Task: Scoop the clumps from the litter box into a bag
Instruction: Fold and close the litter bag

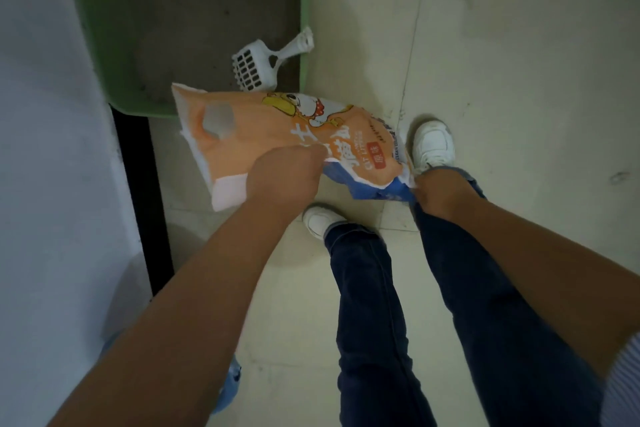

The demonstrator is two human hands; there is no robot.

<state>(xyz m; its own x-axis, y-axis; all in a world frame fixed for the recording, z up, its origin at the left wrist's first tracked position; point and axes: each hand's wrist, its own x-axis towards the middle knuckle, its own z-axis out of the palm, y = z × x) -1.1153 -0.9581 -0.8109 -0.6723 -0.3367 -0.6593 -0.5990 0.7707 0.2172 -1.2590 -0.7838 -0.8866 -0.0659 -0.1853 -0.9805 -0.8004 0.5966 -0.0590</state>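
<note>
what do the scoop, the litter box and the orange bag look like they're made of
Scoop: white moulded plastic, judging by its rigid slotted grid and matte surface. Litter box: pale green plastic, smooth with a rounded rim. Orange bag: thin printed plastic film, probably; it crumples where both hands hold it.

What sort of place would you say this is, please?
Probably a corner of a home where a cat is kept: a green litter box with a white scoop sits on a pale tiled floor beside a wall.

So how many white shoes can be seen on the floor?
2. One white shoe is on the tiles beyond the right hand; the other shoe is nearer, between the two forearms. None looks hidden.
</note>
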